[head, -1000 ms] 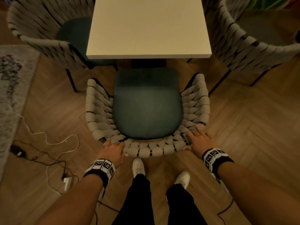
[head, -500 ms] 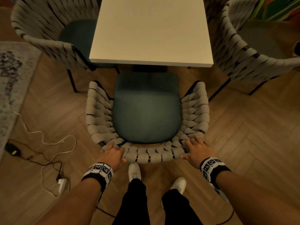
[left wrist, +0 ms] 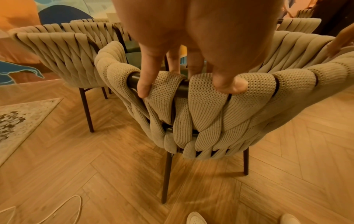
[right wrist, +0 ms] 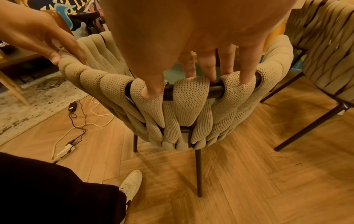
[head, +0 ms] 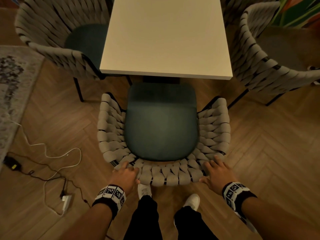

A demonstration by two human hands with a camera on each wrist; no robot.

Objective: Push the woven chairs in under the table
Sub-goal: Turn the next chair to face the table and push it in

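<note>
A beige woven chair [head: 162, 177] with a dark green seat cushion [head: 161, 125] stands in front of me, facing the white table [head: 166, 37]. The front of its seat reaches the table's near edge. My left hand [head: 125, 174] grips the left part of the backrest rim, fingers over the top rail and thumb on the outside [left wrist: 191, 84]. On the right part of the same rim my right hand [head: 214, 172] holds on, fingers draped inside and thumb outside [right wrist: 197, 81]. The woven straps [left wrist: 210, 113] [right wrist: 187, 109] and dark metal rail show close up.
Two more woven chairs stand at the table's left [head: 57, 54] and right [head: 259, 66] sides. Cables and an adapter [head: 52, 170] lie on the wooden floor at the left, beside a rug [head: 10, 94]. My white shoes [head: 144, 190] are right behind the chair.
The chair has slid forward toward the table, and the gap between seat front and table edge has shrunk. Both hands stayed on the backrest rim and my feet followed.
</note>
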